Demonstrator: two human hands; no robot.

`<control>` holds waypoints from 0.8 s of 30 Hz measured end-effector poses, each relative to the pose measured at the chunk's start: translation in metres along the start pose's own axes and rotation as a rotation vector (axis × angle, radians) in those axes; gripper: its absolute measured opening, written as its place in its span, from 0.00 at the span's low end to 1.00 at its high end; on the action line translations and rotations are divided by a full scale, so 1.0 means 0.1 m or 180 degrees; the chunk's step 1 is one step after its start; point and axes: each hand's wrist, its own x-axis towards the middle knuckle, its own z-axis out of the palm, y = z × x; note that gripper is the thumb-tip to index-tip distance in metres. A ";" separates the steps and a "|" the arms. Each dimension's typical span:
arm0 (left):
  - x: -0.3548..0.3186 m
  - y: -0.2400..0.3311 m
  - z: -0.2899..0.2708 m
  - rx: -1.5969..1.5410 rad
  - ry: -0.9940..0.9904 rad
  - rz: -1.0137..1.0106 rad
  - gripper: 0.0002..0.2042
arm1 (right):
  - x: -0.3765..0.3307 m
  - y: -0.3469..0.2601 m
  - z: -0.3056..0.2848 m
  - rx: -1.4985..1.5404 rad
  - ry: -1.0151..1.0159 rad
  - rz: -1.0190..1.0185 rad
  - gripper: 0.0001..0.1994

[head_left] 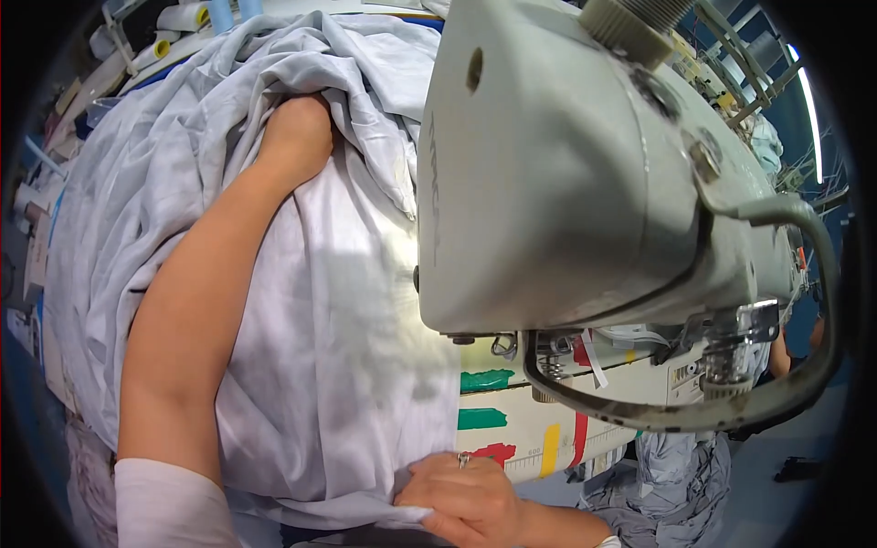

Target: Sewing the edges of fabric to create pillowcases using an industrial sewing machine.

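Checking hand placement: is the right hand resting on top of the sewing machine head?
No: the right hand presses the white fabric at the table's near edge, below the sewing machine.

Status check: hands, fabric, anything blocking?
Left hand buried in folds of pale grey fabric. Right hand pinching its near edge. Off-white sewing machine head hides the needle area.

pretty clearly a garment sewing workshop I'm in, big industrial sewing machine over my table, heaps of pale grey fabric, thread cones at the back
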 end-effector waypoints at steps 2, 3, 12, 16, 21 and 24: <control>0.21 -0.16 0.18 0.0103 -0.0086 -0.0138 0.09 | 0.06 0.10 -0.04 -0.0189 -0.0081 -0.0133 0.13; 0.30 -0.21 0.24 0.0110 -0.0090 -0.0114 0.09 | 0.15 0.05 -0.10 -0.0234 -0.0128 0.0162 0.08; 0.80 -0.48 0.42 0.0433 0.0353 0.0424 0.18 | 0.56 -0.03 -0.26 -0.0519 -0.0068 0.0428 0.04; 0.54 -0.32 -0.45 0.0193 -0.1971 0.0087 0.22 | 0.48 -0.15 0.01 -0.0735 -0.0070 -0.0003 0.05; -1.74 0.41 -1.94 -0.0831 0.0821 0.1374 0.17 | 0.15 -0.20 0.16 -0.1770 -0.0030 -0.0554 0.16; -3.78 0.45 -2.08 -0.1824 0.0474 0.0741 0.13 | 0.23 -0.27 0.34 -0.1970 -0.0059 -0.0927 0.16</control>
